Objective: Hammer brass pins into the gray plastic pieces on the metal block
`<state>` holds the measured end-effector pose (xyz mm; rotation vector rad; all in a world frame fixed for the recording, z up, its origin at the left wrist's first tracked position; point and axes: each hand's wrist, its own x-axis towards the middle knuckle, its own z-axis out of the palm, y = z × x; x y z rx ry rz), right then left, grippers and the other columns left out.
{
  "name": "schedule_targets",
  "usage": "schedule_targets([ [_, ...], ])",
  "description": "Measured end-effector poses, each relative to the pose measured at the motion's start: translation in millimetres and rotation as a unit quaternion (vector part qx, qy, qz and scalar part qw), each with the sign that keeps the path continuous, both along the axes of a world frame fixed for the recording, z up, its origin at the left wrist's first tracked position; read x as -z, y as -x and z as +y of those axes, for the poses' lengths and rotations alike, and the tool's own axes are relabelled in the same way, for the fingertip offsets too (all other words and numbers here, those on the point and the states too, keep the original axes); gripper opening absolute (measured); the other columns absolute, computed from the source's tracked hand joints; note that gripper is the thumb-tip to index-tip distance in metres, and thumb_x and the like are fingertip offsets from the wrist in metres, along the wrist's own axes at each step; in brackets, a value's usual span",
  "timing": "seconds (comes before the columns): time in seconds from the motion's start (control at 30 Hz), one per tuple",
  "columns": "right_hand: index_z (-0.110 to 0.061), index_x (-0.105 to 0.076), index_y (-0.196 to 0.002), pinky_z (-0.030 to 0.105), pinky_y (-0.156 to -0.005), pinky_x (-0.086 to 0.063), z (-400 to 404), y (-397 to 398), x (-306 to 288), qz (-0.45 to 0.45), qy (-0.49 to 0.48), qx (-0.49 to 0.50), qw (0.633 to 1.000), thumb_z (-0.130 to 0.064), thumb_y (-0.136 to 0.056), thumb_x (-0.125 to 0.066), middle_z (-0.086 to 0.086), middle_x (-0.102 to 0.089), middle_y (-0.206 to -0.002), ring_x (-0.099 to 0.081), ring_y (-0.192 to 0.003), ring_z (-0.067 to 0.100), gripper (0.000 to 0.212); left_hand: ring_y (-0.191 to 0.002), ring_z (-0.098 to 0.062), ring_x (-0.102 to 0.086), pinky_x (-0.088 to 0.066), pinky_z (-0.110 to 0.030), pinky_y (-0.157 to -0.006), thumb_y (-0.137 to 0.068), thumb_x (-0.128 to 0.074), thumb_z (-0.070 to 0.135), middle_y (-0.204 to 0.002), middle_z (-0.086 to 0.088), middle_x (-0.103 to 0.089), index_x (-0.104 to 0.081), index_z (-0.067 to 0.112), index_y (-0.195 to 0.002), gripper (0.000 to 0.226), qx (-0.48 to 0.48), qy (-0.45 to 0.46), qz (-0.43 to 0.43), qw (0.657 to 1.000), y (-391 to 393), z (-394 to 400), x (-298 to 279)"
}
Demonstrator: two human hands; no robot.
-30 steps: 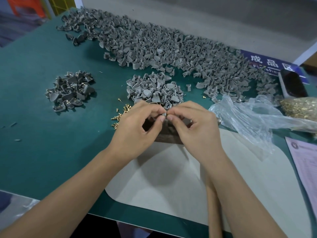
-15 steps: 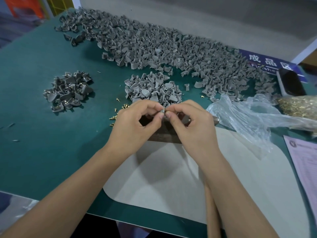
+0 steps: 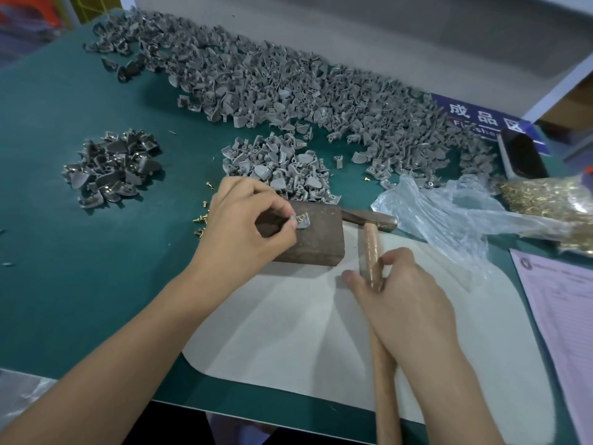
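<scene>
The left hand (image 3: 244,226) pinches a small gray plastic piece (image 3: 302,221), with a brass pin (image 3: 300,217), on the dark metal block (image 3: 313,234). The right hand (image 3: 401,293) grips the wooden-handled hammer (image 3: 372,252). Light, square taps should spare the fingertips (image 3: 292,222).

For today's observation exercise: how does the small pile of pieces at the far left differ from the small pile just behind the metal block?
The left pile looks darker, with brass glints among its pieces; the pile behind the metal block is lighter gray, showing open holes. The left pile sits alone on the green mat; the other touches the block. Both hold similarly shaped pieces.
</scene>
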<state>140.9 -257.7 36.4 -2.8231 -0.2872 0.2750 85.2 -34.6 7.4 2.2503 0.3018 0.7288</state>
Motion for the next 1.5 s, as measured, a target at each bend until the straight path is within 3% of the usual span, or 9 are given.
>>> schedule_targets([
  [0.1, -0.018, -0.055, -0.098, 0.04, -0.07, -0.05, -4, -6, 2, -0.002, -0.035, -0.01, 0.999, -0.037, -0.099, -0.061, 0.001, -0.065, -0.085, -0.064, -0.084, 0.031, 0.02, -0.107, -0.014, -0.047, -0.041, -0.034, -0.097, -0.08, -0.08, 0.028, -0.094, 0.015, -0.062, -0.075, 0.028, -0.084, 0.007, 0.005, 0.001, 0.007, 1.0, -1, 2, -1],
  [0.17, -0.01, -0.062, -0.099, 0.04, -0.059, -0.055, -8, -14, -1, 0.059, -0.166, 0.033, 0.984, -0.024, -0.102, -0.057, 0.005, -0.066, -0.077, -0.066, -0.063, 0.026, 0.015, -0.105, -0.013, -0.048, -0.041, -0.033, -0.095, -0.08, -0.082, 0.026, -0.092, 0.015, -0.063, -0.075, 0.029, -0.084, 0.008, 0.007, 0.002, 0.008, 1.0, -1, 3, -1],
  [0.33, -0.007, -0.068, -0.112, 0.019, -0.032, -0.029, -6, 1, -21, 0.237, -0.534, 0.119, 0.803, -0.008, -0.103, -0.047, 0.003, -0.051, -0.075, -0.035, -0.042, 0.009, 0.023, -0.104, -0.013, -0.048, -0.036, -0.015, -0.092, -0.08, -0.083, 0.024, -0.09, 0.015, -0.063, -0.076, 0.028, -0.084, 0.009, 0.003, 0.003, 0.006, 1.0, 1, 3, -2],
  [0.4, -0.015, -0.071, -0.12, 0.015, -0.031, -0.027, -1, 12, -26, 0.288, -0.613, 0.082, 0.731, -0.016, -0.105, -0.05, -0.002, -0.05, -0.072, -0.03, -0.041, 0.006, 0.026, -0.102, -0.013, -0.048, -0.032, -0.008, -0.089, -0.081, -0.083, 0.024, -0.089, 0.015, -0.062, -0.077, 0.026, -0.085, 0.008, 0.004, 0.003, 0.006, 1.0, 0, 3, -3],
  [0.47, -0.021, -0.073, -0.121, 0.014, -0.031, -0.026, 5, 22, -30, 0.329, -0.624, 0.034, 0.708, -0.03, -0.1, -0.057, -0.003, -0.047, -0.07, -0.027, -0.041, 0.004, 0.028, -0.1, -0.012, -0.047, -0.031, -0.006, -0.086, -0.08, -0.084, 0.024, -0.087, 0.013, -0.06, -0.078, 0.025, -0.086, 0.008, 0.003, 0.004, 0.007, 1.0, 0, 2, -2],
  [0.63, -0.021, -0.072, -0.119, 0.014, -0.033, -0.027, 15, 39, -33, 0.339, -0.585, -0.017, 0.737, -0.033, -0.098, -0.056, -0.003, -0.046, -0.069, -0.027, -0.04, 0.006, 0.029, -0.099, -0.016, -0.048, -0.036, -0.014, -0.085, -0.08, -0.085, 0.02, -0.086, 0.006, -0.06, -0.078, 0.02, -0.086, 0.009, 0.011, 0.006, 0.004, 1.0, 0, 3, -1],
  [1.07, -0.032, -0.074, -0.12, 0.014, -0.033, -0.028, 26, 49, -33, 0.342, -0.573, -0.046, 0.744, -0.037, -0.096, -0.053, -0.004, -0.044, -0.07, -0.025, -0.041, 0.007, 0.032, -0.1, -0.017, -0.048, -0.04, -0.026, -0.084, -0.08, -0.084, 0.019, -0.086, 0.007, -0.061, -0.075, 0.021, -0.083, 0.01, 0.02, 0.021, -0.002, 1.0, 0, 4, -1],
  [1.3, -0.032, -0.072, -0.127, 0.014, -0.035, -0.03, 24, 45, -39, 0.306, -0.595, -0.071, 0.74, -0.034, -0.099, -0.051, -0.004, -0.044, -0.069, -0.026, -0.04, 0.007, 0.036, -0.1, -0.014, -0.047, -0.037, -0.017, -0.084, -0.082, -0.082, 0.022, -0.085, 0.014, -0.059, -0.074, 0.026, -0.081, 0.009, 0.02, 0.019, 0.004, 1.0, 0, 4, -1],
  [1.5, -0.028, -0.076, -0.118, 0.014, -0.032, -0.029, 25, 40, -43, 0.368, -0.572, -0.038, 0.732, -0.035, -0.094, -0.056, -0.003, -0.046, -0.068, -0.028, -0.04, 0.005, 0.032, -0.1, -0.017, -0.049, -0.042, -0.03, -0.084, -0.082, -0.083, 0.02, -0.085, 0.007, -0.06, -0.073, 0.023, -0.08, 0.01, 0.012, 0.02, -0.003, 1.0, 0, 2, -2],
])
